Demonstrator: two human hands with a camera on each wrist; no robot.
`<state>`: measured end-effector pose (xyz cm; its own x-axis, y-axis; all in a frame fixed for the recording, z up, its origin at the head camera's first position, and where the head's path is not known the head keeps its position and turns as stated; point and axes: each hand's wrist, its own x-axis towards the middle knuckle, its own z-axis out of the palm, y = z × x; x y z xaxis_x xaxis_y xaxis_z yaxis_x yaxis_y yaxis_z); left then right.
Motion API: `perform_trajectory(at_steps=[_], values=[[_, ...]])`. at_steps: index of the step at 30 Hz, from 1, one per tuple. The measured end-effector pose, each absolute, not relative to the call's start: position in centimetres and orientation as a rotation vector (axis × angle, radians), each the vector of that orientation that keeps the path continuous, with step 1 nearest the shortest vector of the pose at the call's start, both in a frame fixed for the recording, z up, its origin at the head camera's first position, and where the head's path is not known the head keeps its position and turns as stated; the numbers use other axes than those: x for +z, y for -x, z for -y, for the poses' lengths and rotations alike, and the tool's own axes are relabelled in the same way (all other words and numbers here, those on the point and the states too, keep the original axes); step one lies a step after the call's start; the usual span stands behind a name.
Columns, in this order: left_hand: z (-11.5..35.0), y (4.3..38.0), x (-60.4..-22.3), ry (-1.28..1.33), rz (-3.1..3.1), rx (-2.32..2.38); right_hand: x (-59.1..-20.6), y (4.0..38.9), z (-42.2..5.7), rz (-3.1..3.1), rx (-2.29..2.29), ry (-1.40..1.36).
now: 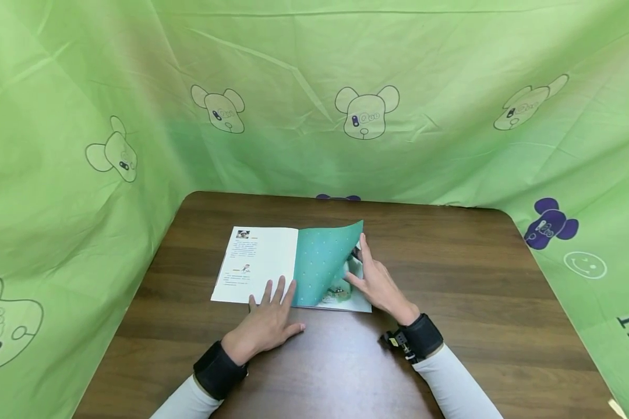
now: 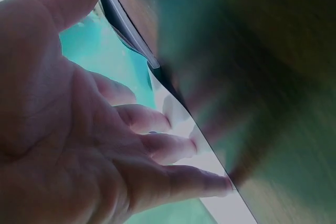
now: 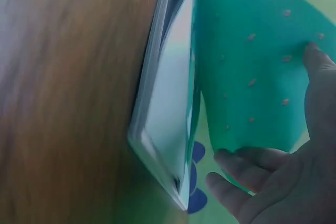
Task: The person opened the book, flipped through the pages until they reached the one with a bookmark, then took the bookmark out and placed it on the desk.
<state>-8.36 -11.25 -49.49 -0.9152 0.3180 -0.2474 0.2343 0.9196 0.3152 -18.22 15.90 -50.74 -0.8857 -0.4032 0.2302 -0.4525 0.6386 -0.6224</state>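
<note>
An open picture book (image 1: 264,256) lies on the table, its white left page carrying small print and little pictures. My left hand (image 1: 267,326) rests with spread fingers on the lower edge of that page; its thumb points right over the table. A turquoise page (image 1: 320,259) with small dots curls up from the right half, its far corner lifted. At its outer edge, my right hand (image 1: 380,285) has extended fingers against it. In the right wrist view the thumb (image 3: 317,59) touches the dotted page and the other fingers overlap its edge. Beneath, an illustrated page (image 1: 340,294) shows.
A brown wooden table (image 1: 466,279) with rounded far corners carries the book. Green cloth (image 1: 293,151) printed with bear heads hangs behind and along both sides. Both wrists wear black straps (image 1: 421,336).
</note>
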Motion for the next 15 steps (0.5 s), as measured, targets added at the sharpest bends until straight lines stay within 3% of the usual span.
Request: perform_trajectory(at_steps=[15], values=[[11.4, 8.4, -49.7, -0.393, -2.786, 0.489, -51.1, 16.9, -14.1, 2.677, 1.021, -0.911]])
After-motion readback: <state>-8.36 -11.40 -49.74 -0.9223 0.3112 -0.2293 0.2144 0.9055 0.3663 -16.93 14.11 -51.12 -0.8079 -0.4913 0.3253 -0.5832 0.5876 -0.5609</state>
